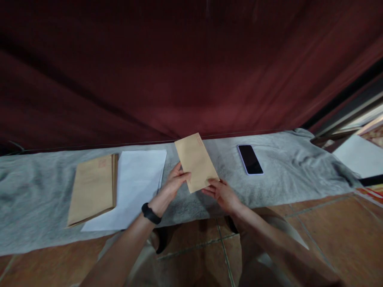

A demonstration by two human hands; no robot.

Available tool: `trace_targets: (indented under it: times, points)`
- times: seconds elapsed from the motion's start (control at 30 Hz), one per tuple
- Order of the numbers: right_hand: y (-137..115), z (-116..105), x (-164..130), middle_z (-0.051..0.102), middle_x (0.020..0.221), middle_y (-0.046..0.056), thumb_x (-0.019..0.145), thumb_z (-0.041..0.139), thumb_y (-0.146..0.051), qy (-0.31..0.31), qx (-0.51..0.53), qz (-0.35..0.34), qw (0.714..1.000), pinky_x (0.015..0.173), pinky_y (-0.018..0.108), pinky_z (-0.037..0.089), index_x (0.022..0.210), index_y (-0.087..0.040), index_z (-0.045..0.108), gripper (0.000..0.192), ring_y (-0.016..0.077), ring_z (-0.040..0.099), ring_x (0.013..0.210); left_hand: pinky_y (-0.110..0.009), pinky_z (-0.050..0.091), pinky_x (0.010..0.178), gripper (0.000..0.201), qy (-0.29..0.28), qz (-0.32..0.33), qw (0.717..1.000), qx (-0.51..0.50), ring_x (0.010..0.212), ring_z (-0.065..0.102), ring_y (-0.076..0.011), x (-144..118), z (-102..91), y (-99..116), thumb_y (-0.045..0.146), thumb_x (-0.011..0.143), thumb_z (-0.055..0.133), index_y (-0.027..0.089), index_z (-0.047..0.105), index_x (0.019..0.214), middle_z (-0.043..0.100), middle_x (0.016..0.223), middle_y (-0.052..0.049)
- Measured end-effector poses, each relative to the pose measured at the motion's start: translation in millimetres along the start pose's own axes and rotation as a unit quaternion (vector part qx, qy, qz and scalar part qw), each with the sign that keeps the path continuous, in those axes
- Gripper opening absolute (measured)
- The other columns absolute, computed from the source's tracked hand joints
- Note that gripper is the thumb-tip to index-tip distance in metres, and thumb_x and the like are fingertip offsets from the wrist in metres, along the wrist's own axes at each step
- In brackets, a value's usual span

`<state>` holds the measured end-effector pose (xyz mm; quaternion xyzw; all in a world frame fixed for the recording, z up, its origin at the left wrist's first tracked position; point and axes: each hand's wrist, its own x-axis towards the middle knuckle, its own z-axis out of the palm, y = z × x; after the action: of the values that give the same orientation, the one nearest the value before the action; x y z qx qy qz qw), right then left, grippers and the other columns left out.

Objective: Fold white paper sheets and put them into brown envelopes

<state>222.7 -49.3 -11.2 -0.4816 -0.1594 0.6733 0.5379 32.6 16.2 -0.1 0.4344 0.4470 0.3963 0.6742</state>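
Both hands hold a small brown envelope (196, 161) just above the grey cloth (36, 199). My left hand (175, 181) pinches its left edge near the lower corner; a black band sits on that wrist. My right hand (223, 194) grips the envelope's bottom right corner. The envelope is tilted, its long side running away from me and a little to the left. Faint red print shows near its top right corner.
A stack of brown envelopes (91, 189) lies at the left, with white paper sheets (134, 187) beside it. A dark phone (250, 159) rests face up at the right. A dark red curtain (179, 67) hangs behind. Tiled floor (329, 227) lies in front.
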Motion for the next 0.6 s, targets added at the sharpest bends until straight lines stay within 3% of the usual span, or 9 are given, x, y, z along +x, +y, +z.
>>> trace_targets:
  times: [0.07, 0.17, 0.23, 0.3, 0.4, 0.5, 0.6]
  points:
    - [-5, -11, 5, 0.075, 0.084, 0.001, 0.066, 0.083, -0.032, 0.015, -0.021, -0.014, 1.0, 0.07, 0.033, 0.064, 0.084, -0.023, 0.063, 0.028, 0.0196, 0.074, 0.077, -0.029, 0.056, 0.072, 0.078, -0.01, -0.014, 1.0, 0.024, 0.082, 0.075, -0.021, 3, -7.1, 0, 0.026, 0.069, 0.081, 0.018, 0.054, 0.142, 0.079, 0.097, -0.006]
    - [-11, -25, 14, 0.074, 0.084, 0.0, 0.068, 0.08, -0.031, -0.033, -0.121, -0.044, 0.991, 0.071, 0.03, 0.061, 0.086, -0.022, 0.065, 0.025, 0.0183, 0.072, 0.079, -0.029, 0.056, 0.072, 0.084, -0.004, -0.018, 0.999, 0.051, 0.08, 0.074, -0.02, 6, -12.7, -5, 0.024, 0.069, 0.079, 0.017, 0.048, 0.147, 0.079, 0.093, -0.004]
    - [-12, -30, 18, 0.073, 0.085, -0.001, 0.073, 0.073, -0.026, -0.06, -0.23, -0.077, 0.968, 0.071, 0.029, 0.06, 0.09, -0.022, 0.064, 0.02, 0.0179, 0.071, 0.079, -0.029, 0.056, 0.072, 0.089, 0.008, -0.009, 0.998, 0.066, 0.08, 0.073, -0.0203, 9, -13.0, -12, 0.023, 0.07, 0.076, 0.017, 0.042, 0.152, 0.078, 0.092, -0.003]
    - [-10, -32, 21, 0.071, 0.084, 0.0, 0.076, 0.065, -0.019, -0.067, -0.347, -0.128, 0.927, 0.071, 0.031, 0.058, 0.096, -0.022, 0.062, 0.02, 0.0186, 0.069, 0.079, -0.028, 0.055, 0.069, 0.091, 0.022, 0.0, 0.995, 0.095, 0.077, 0.072, -0.0203, 11, -12.2, -19, 0.022, 0.071, 0.073, 0.015, 0.037, 0.155, 0.078, 0.089, -0.003]
    - [-8, -31, 21, 0.07, 0.091, 0.003, 0.078, 0.059, -0.011, -0.059, -0.461, -0.189, 0.865, 0.082, 0.036, 0.057, 0.114, -0.019, 0.06, 0.037, 0.0213, 0.069, 0.086, -0.025, 0.05, 0.061, 0.086, 0.038, 0.007, 0.985, 0.169, 0.069, 0.069, -0.0185, 13, -11.4, -23, 0.02, 0.072, 0.069, 0.013, 0.039, 0.153, 0.075, 0.08, -0.001]
    - [-9, -31, 15, 0.068, 0.109, 0.009, 0.082, 0.057, -0.008, -0.045, -0.562, -0.217, 0.797, 0.093, 0.04, 0.054, 0.144, -0.017, 0.046, 0.063, 0.023, 0.067, 0.097, -0.023, 0.044, 0.057, 0.077, 0.043, 0.02, 0.969, 0.244, 0.062, 0.065, -0.016, 13, -11.1, -21, 0.018, 0.075, 0.067, 0.014, 0.045, 0.148, 0.072, 0.074, 0.002]
    - [-12, -32, 9, 0.062, 0.122, 0.013, 0.087, 0.058, -0.011, -0.032, -0.654, -0.218, 0.724, 0.098, 0.039, 0.053, 0.156, -0.018, 0.034, 0.073, 0.0235, 0.066, 0.103, -0.024, 0.039, 0.054, 0.068, 0.055, 0.035, 0.942, 0.33, 0.056, 0.061, -0.0147, 11, -11.8, -18, 0.017, 0.077, 0.068, 0.016, 0.051, 0.143, 0.069, 0.068, 0.004]
